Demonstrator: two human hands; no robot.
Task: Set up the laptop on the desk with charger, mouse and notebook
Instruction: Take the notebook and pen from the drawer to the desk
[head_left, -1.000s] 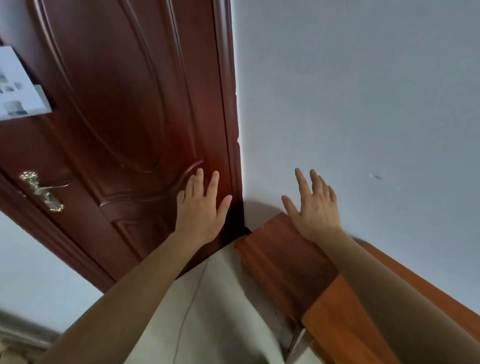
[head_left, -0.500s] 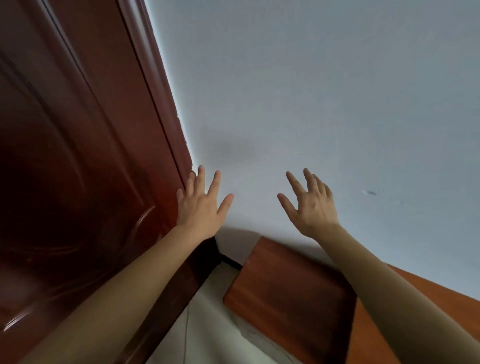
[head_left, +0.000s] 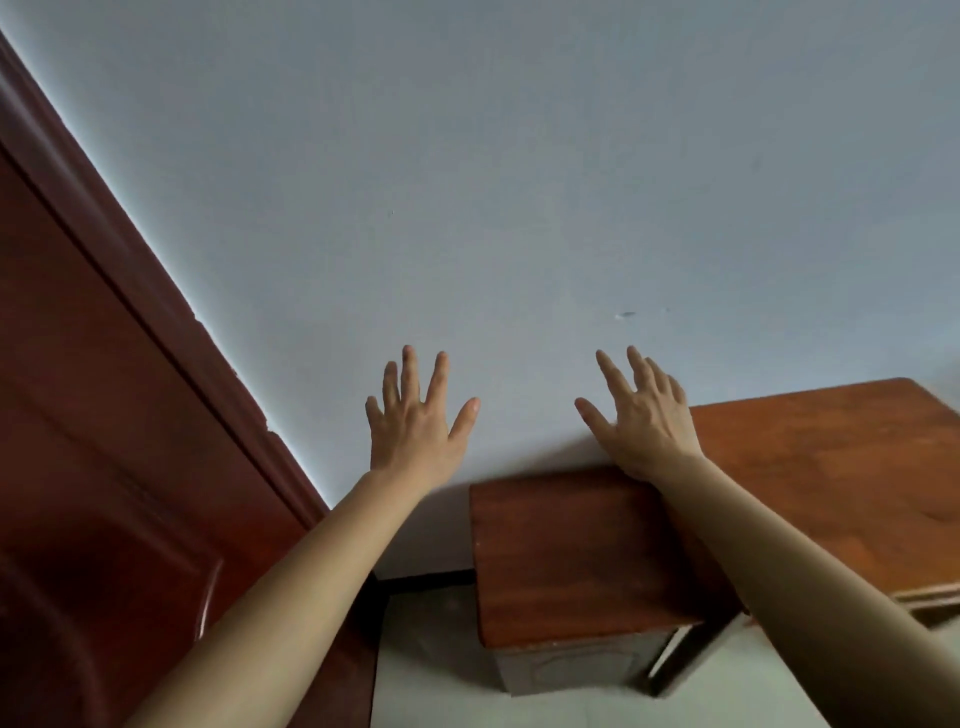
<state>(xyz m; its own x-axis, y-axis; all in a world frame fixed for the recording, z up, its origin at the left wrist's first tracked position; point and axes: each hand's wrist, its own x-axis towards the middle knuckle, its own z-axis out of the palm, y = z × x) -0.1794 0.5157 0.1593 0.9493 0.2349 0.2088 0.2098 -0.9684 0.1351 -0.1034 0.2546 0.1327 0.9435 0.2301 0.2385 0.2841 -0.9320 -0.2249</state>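
Note:
My left hand (head_left: 415, 423) is stretched out in front of the pale wall, fingers spread, holding nothing. My right hand (head_left: 641, 415) is also open with its fingers apart, raised over the back left corner of the reddish-brown wooden desk (head_left: 841, 467). The desk top runs to the right edge of the view and nothing lies on the part I can see. No laptop, charger, mouse or notebook is in view.
A dark red wooden door (head_left: 93, 467) and its frame fill the left side. The desk's side panel (head_left: 566, 561) drops to a pale floor (head_left: 441, 675). A plain bluish-white wall (head_left: 519, 182) stands behind everything.
The view has swung to the right: the door has slid to the left and more of the desk top has come into sight. Both hands stay raised and spread.

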